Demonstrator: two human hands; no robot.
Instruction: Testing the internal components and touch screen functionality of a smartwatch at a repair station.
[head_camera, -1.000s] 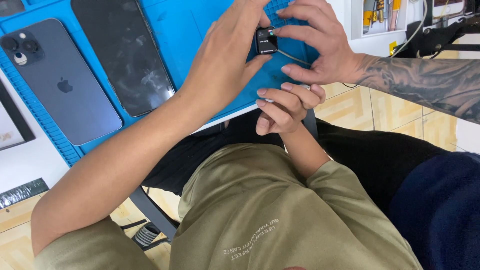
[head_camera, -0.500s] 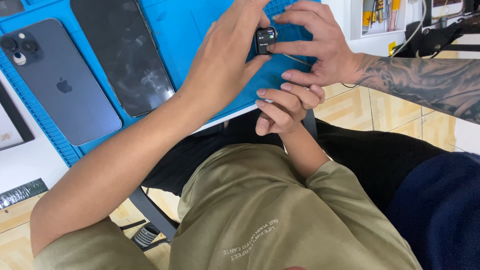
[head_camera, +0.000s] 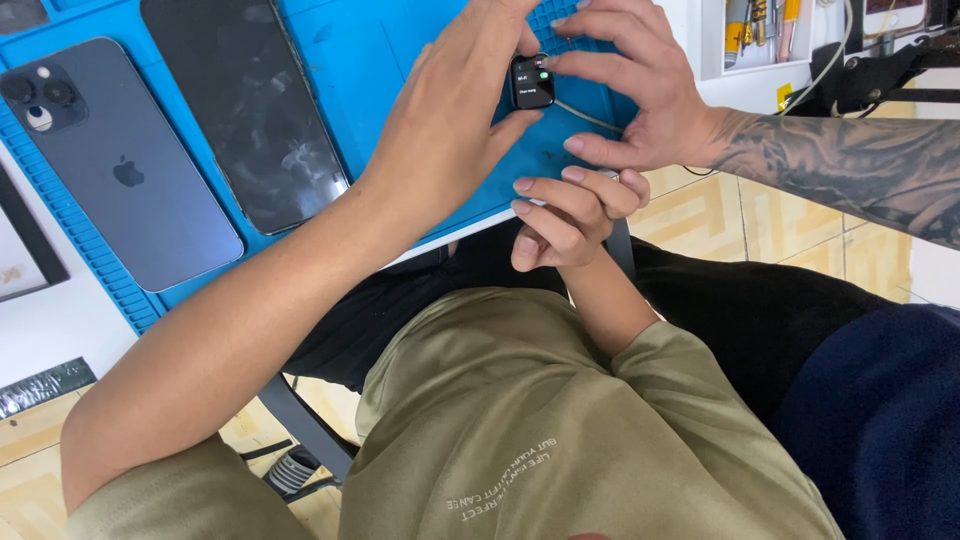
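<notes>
A blue work mat (head_camera: 400, 60) covers the bench, with two dark phones (head_camera: 120, 170) laid at far left. A small smartwatch body (head_camera: 532, 82), screen lit, is steadied at the mat's far right between the left hand (head_camera: 450, 120), fingers narrowed on it, and a co-worker's tattooed hand (head_camera: 640, 90). The right hand (head_camera: 570, 215) is curled loosely at the mat's near edge, holding nothing. Screen checking seems underway; a light, precise touch is called for.

olive-green short-sleeved shirt (head_camera: 520, 420) with pale printed lettering.
</notes>
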